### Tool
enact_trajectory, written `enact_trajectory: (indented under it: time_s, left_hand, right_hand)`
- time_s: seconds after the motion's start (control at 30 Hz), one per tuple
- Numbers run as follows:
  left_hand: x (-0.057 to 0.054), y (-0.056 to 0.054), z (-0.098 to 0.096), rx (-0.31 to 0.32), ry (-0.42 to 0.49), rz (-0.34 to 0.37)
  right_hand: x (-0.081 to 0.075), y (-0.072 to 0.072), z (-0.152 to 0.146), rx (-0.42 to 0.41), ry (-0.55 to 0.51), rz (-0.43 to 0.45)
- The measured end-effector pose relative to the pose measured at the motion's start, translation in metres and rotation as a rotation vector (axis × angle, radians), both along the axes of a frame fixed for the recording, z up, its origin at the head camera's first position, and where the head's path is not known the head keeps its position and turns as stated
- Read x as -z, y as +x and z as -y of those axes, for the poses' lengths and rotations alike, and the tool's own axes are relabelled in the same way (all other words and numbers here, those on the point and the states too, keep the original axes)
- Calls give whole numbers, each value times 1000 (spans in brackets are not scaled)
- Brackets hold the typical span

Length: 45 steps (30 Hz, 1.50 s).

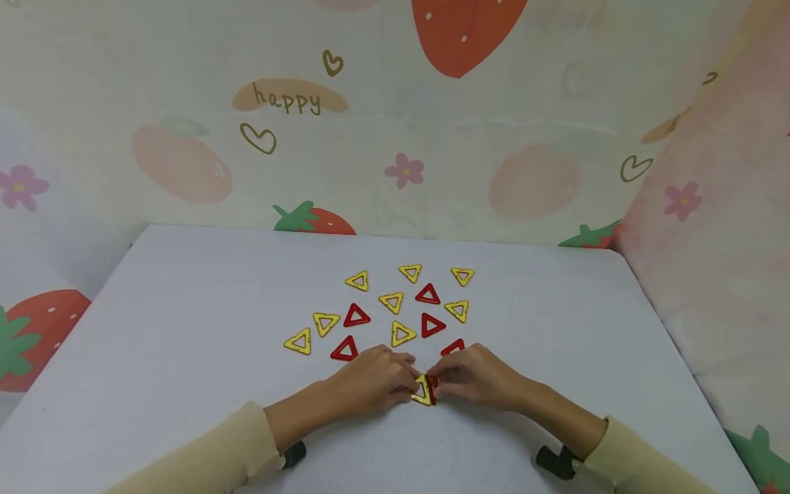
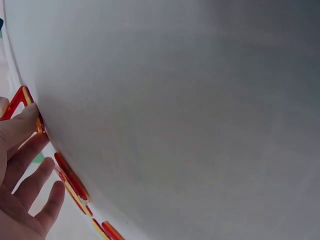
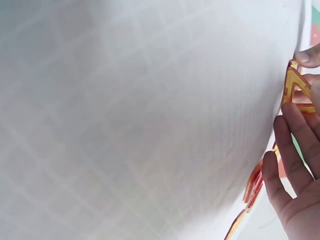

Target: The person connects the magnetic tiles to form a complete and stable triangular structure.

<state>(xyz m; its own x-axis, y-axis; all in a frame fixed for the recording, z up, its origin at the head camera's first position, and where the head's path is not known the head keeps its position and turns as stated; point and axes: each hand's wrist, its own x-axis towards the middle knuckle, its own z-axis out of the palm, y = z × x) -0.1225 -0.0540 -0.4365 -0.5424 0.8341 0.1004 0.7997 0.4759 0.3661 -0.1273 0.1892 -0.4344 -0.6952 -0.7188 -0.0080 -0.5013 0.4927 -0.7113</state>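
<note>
A yellow triangular frame [image 1: 422, 390] lies on the table at the front, under the fingertips of my left hand [image 1: 375, 383], which grips its left side. My right hand [image 1: 484, 377] pinches a second triangle [image 1: 433, 390] standing on edge against the yellow one's right side. The standing triangle [image 2: 22, 102] shows a red face in the left wrist view. From the right wrist, that triangle [image 3: 294, 90] shows a yellow face. My left thumb and index finger are close together in the left wrist view, the other fingers looser. Fingers partly hide both pieces.
Beyond my hands, several loose yellow triangles [image 1: 403, 334] and red triangles [image 1: 356, 315] lie scattered. One red triangle [image 1: 453, 346] is partly covered by my right hand. The white table [image 1: 185, 309] ends at a patterned backdrop [image 1: 370, 137].
</note>
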Motion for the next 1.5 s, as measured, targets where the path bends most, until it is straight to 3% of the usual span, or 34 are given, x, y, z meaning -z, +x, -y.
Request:
enact_trajectory:
  time_s: [0.27, 0.47, 0.6, 0.77, 1.03, 1.5]
  left_hand:
    - [0, -2, 6, -7, 37, 40]
    - [-5, -11, 25, -157, 113, 91]
    - [-8, -14, 40, -222, 143, 98]
    - [-4, -14, 52, -281, 112, 117]
    - [1, -12, 52, -250, 77, 80]
    - [0, -12, 46, -234, 58, 73]
  right_hand:
    - [-1, 1, 1, 16, 34, 21]
    - [-2, 1, 1, 23, 41, 19]
    - [-2, 1, 1, 27, 43, 25]
    - [-1, 1, 1, 32, 40, 29]
    - [-1, 2, 0, 35, 36, 26]
    - [-2, 2, 0, 34, 35, 15]
